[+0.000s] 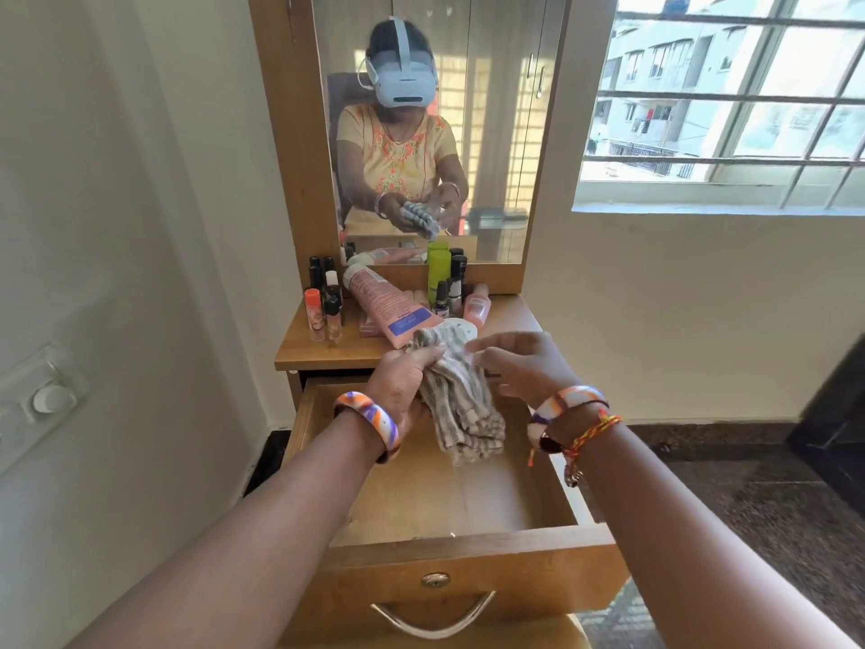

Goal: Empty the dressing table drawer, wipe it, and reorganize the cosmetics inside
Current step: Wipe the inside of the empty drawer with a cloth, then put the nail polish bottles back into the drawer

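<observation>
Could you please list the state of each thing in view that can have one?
Drawer: pulled open, emptied.
Striped cloth: bunched, hanging over the drawer.
Left hand: closed on the cloth.
Right hand: open, fingers at the cloth.
Pink tube: lying down, capped.
Green bottle: upright.

grey-striped cloth (461, 405), pink tube (391, 306)

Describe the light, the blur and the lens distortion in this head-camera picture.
Head view: daylight from the window overexposes the buildings outside; wide-angle bending curves the wall switch and the arms; the right hand is slightly motion-blurred beside the striped cloth; the open drawer is evenly lit.
</observation>
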